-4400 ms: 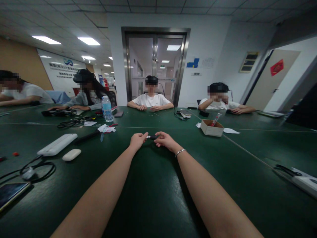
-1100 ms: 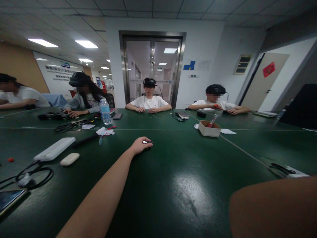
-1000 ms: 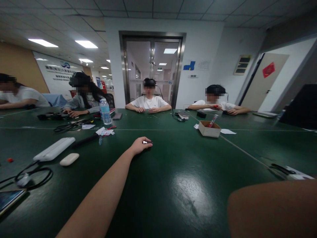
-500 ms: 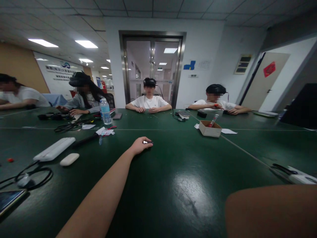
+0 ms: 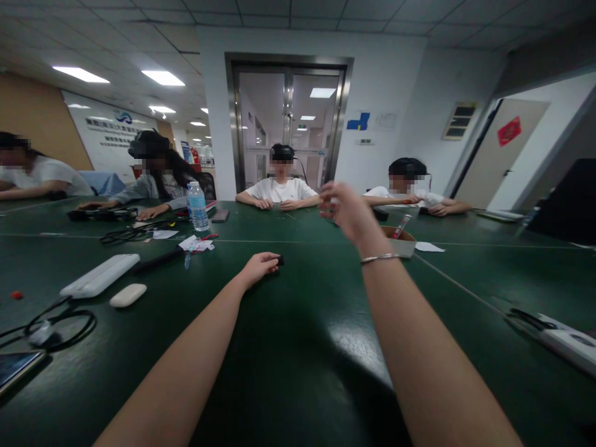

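Fingers and thumb of the left hand (image 5: pixel 259 269) are clamped on a small black object (image 5: pixel 280 261); its dark end sticks out past the fingertips, and the rest is hidden in the grip. It sits low over the middle of the green table (image 5: pixel 298 304), though I cannot tell whether it touches the surface. On the right hand (image 5: pixel 347 212), which is raised well above the table and blurred, the fingers are loosely bent; I cannot tell whether anything lies between them. A silvery bracelet (image 5: pixel 379 258) circles that wrist, in front of part of a small open box (image 5: pixel 406 247) with a clear tube (image 5: pixel 401 226) leaning in it. White paper (image 5: pixel 429 247) lies just beside the box. Left of the left hand are crumpled papers (image 5: pixel 196 243), an upright water bottle (image 5: pixel 198 208), a long white case (image 5: pixel 100 276), a rounded white case (image 5: pixel 128 295), a coiled black cable (image 5: pixel 86 329) and, near the edge of view, a phone (image 5: pixel 18 369). Across the table, a person in a white T-shirt (image 5: pixel 282 189) sits before a glass double door (image 5: pixel 261 118), both hands near the tabletop.
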Demonstrator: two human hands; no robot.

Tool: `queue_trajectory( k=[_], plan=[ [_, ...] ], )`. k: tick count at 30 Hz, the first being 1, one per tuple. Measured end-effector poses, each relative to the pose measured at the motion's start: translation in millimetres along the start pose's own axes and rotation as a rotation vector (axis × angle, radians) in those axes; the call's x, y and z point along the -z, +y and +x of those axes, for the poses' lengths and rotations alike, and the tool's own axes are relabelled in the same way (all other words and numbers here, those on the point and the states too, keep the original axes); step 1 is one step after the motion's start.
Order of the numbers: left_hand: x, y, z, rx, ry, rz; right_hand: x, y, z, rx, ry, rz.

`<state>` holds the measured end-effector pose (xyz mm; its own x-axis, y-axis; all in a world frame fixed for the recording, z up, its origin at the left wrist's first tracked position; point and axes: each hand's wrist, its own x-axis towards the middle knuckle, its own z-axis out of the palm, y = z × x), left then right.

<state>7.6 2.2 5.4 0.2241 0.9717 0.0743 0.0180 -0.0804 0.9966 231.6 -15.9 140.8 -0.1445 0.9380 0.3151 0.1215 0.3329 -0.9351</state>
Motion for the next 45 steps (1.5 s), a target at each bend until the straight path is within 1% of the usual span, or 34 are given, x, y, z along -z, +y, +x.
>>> queue_trajectory(
  k=[1,4,5,6,8,11,14,18,22,25,30,35,38,40,42,45],
  plan=[
    [0.3,0,1,0.016,0.008,-0.032,-9,17,-3,-0.061,-0.043,0.03],
    [1.4,0,0,0.045,0.012,-0.09,-31,79,-15,-0.332,-0.201,0.099],
    [1.5,1,0,0.042,0.002,-0.098,-36,95,-18,-0.364,-0.191,0.124],
    [1.4,1,-1,0.034,-0.01,-0.102,-38,107,-21,-0.365,-0.18,0.16],
    [0.6,2,-3,0.007,-0.032,-0.1,-40,117,-24,-0.342,-0.193,0.199],
    [-2.1,3,-6,-0.048,-0.036,-0.058,-42,112,-25,-0.33,-0.257,0.203],
    [-5.0,4,-9,-0.097,-0.049,0.023,-51,106,-24,-0.343,-0.265,0.219],
    [-6.2,6,-10,-0.125,-0.067,0.087,-57,112,-22,-0.343,-0.285,0.214],
    [-5.2,5,-9,-0.125,-0.068,0.063,-56,116,-21,-0.342,-0.263,0.235],
    [-5.0,4,-8,-0.122,-0.035,0.053,-55,116,-21,-0.343,-0.246,0.248],
    [-6.9,7,-11,-0.161,0.025,0.139,-54,117,-22,-0.336,-0.238,0.273],
    [-7.8,9,-12,-0.214,0.04,0.188,-53,117,-22,-0.35,-0.252,0.275],
    [-7.0,10,-13,-0.255,0.027,0.216,-54,116,-22,-0.357,-0.269,0.261],
    [-6.4,10,-14,-0.262,0.028,0.22,-54,116,-22,-0.367,-0.265,0.258],
    [-6.0,10,-14,-0.253,0.054,0.208,-54,115,-22,-0.369,-0.257,0.258],
    [-6.0,7,-11,-0.163,0.092,0.16,-54,115,-22,-0.372,-0.245,0.264]
  ],
)
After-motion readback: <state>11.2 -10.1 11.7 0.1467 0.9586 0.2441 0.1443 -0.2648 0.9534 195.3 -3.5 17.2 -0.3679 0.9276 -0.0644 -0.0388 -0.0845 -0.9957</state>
